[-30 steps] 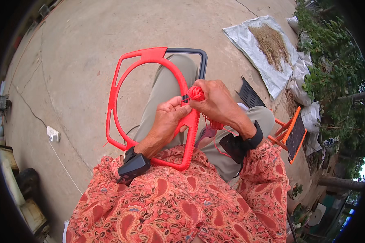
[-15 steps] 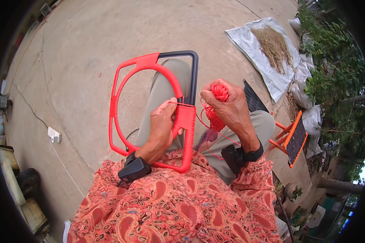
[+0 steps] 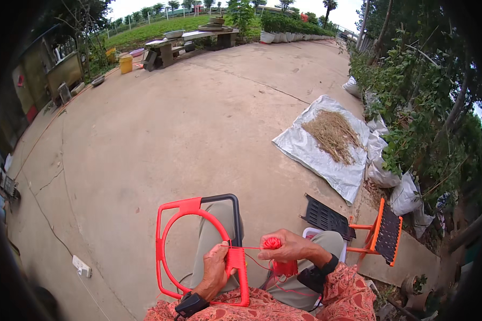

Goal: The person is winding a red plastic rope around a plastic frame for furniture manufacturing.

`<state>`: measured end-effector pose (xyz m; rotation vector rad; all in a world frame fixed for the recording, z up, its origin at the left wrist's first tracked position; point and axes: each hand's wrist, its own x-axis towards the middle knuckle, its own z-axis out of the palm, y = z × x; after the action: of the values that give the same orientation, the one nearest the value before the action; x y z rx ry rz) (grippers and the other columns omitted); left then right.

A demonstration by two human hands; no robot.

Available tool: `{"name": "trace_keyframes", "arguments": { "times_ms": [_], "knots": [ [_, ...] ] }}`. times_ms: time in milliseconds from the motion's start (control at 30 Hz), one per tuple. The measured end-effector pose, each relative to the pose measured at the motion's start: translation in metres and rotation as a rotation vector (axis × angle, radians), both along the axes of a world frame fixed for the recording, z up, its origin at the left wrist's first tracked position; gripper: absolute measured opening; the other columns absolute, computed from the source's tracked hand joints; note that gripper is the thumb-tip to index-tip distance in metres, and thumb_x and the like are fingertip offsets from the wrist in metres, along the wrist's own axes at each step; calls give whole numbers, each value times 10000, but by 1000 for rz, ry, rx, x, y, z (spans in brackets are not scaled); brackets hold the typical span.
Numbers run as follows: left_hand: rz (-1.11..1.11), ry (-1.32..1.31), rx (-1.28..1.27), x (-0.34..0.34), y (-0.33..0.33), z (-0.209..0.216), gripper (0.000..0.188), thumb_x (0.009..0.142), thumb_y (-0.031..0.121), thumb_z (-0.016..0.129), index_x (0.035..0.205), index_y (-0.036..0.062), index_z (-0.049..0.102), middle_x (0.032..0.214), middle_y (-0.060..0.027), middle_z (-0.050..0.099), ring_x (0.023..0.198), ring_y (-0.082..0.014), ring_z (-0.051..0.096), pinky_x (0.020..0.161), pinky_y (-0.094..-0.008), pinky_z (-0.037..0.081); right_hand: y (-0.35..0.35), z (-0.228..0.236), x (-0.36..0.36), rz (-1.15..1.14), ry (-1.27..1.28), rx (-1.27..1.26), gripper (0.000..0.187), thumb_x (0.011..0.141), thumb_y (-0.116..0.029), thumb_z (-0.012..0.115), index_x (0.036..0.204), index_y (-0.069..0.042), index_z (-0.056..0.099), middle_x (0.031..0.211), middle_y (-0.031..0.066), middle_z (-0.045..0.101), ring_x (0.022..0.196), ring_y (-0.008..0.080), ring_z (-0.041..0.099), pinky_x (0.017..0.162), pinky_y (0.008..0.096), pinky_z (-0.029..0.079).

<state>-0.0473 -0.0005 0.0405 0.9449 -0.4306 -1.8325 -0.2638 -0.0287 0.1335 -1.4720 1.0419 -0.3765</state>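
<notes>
While the person sits with the work across the lap, the red frame [image 3: 168,251] stands on edge over the knees, a round hoop set inside a squared surround, with a dark rear bar just behind it; it reads as moulded plastic, stiff and light, unlikely to flex under a one-handed grip. Left hand [image 3: 215,263] is closed around the right upright of the frame, fingers curled over the bar, thumb side towards the wound section; a black band sits at that wrist. Immediately right of those fingers, red cord wrapping [image 3: 238,258] covers part of the upright; it looks tightly laid, and I judge it gives a less slippery hold than bare plastic. From there a taut red strand [image 3: 251,248] runs across to the right hand [image 3: 292,249], which is closed on a small red cord ball [image 3: 272,243] pinched at the fingertips; looser cord [image 3: 284,266] hangs beneath the palm. Cord is judged soft, light and liable to tangle or slip off the ball if grip slackens; best held at the ball itself, with tension kept by the pinch. Further right, beyond both hands, an orange stool [image 3: 383,232] and a black mesh panel [image 3: 326,218] rest on the concrete; a grey sheet [image 3: 310,152] with dried straw lies farther off.
</notes>
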Motion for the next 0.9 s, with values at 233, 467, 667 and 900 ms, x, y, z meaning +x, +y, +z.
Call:
{"name": "trace_keyframes", "arguments": {
  "times_ms": [233, 467, 667, 900],
  "knots": [
    [23, -27, -12, 0, -4, -9, 220, 986, 214, 480, 955, 9, 555, 734, -66, 608, 493, -129, 530, 363, -258, 376, -25, 27, -57, -397, -577, 220, 128, 866, -126, 681, 918, -28, 617, 539, -45, 449, 422, 56, 386, 389, 216, 307],
    [37, 44, 109, 3, -11, -1, 263, 1002, 236, 430, 924, 15, 547, 728, -69, 592, 494, -162, 538, 362, -289, 395, -31, -23, 35, -244, -294, -477, 255, 875, -143, 671, 1090, -10, 635, 643, -22, 535, 492, 55, 444, 468, 228, 391],
    [-74, -14, 88, 12, -11, -18, 228, 993, 186, 397, 1018, 19, 550, 820, -101, 637, 548, -185, 599, 391, -311, 445, -9, -71, 10, -622, -355, -65, 146, 879, -164, 674, 882, -28, 624, 596, -37, 517, 472, 35, 446, 431, 208, 364],
    [-211, 121, 188, 12, -18, 10, 197, 973, 109, 411, 1062, 1, 549, 791, -101, 623, 578, -173, 610, 360, -275, 433, 32, -94, -1, -680, -534, 215, 120, 910, -127, 614, 887, -9, 618, 558, -22, 450, 449, 62, 405, 414, 218, 332]
  ]
}}
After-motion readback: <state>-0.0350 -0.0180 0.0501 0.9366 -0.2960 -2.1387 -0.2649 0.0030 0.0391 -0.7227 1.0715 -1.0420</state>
